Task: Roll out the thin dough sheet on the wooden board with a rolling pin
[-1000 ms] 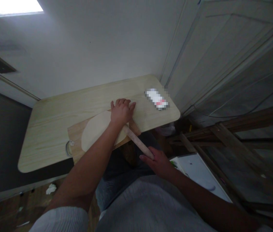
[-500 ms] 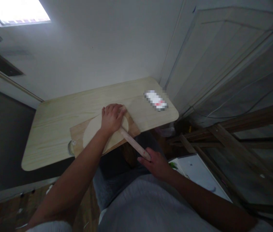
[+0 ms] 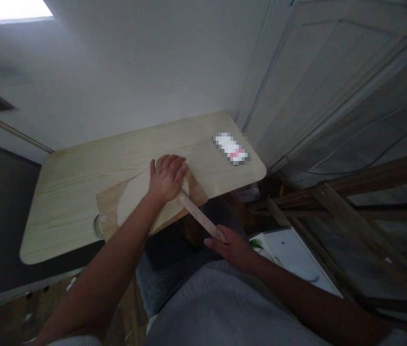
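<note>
A wooden rolling pin (image 3: 200, 216) slants across a wide, flat sheet of dough (image 3: 133, 197). My right hand (image 3: 234, 247) is wrapped round its near end, past the front edge of the table. Over its far end my left hand (image 3: 167, 179) is curled, pressing down at the right part of the dough; its palm hides that end of the pin. Beneath the dough lies a wooden board (image 3: 108, 198), partly covered by my left forearm. A small glass jar (image 3: 98, 227) touches or nearly touches the board's left edge.
The light wooden table (image 3: 66, 192) stands against a white door. A phone-like thing (image 3: 230, 148), blurred by pixels, lies at its right end. Wooden beams (image 3: 351, 178) run along the right side. A white panel (image 3: 293, 254) is low beside my right forearm.
The view has shifted slightly, so the table's left end sits lower and further left. Both hands keep their hold on the rolling pin, nearly unmoved.
</note>
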`<action>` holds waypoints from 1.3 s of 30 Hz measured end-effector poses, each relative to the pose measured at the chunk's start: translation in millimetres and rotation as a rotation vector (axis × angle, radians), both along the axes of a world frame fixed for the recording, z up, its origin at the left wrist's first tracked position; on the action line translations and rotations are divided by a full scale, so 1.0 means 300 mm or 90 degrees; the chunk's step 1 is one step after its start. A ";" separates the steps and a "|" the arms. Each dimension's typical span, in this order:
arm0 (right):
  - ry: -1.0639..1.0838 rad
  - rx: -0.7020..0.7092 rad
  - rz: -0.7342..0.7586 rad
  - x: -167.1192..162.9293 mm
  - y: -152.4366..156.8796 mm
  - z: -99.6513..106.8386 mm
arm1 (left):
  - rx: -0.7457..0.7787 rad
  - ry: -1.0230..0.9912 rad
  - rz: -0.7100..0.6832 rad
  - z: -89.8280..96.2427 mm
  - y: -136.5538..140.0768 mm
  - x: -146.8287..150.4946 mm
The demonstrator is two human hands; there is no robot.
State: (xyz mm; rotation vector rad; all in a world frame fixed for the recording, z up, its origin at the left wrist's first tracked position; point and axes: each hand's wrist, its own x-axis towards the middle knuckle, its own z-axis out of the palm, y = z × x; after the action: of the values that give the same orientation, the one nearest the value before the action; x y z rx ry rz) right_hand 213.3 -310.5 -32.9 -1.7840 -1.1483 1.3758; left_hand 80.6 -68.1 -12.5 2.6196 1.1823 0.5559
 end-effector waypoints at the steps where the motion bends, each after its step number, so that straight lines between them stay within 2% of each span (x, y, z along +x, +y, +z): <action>1: -0.011 -0.001 -0.002 0.003 0.002 -0.001 | -0.003 0.013 0.002 0.001 0.001 0.010; 12: -0.076 -0.009 -0.027 0.029 0.018 0.002 | 0.004 0.024 0.005 0.001 0.028 0.103; 39: -0.050 0.004 -0.067 0.076 0.029 -0.006 | 0.018 0.129 -0.004 0.008 0.060 0.231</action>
State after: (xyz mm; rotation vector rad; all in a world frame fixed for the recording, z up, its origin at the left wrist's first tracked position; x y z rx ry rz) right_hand 236.1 -302.0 -34.7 -1.8803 -1.0816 1.2508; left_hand 149.9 -50.0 -9.9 2.7561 1.2296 0.3131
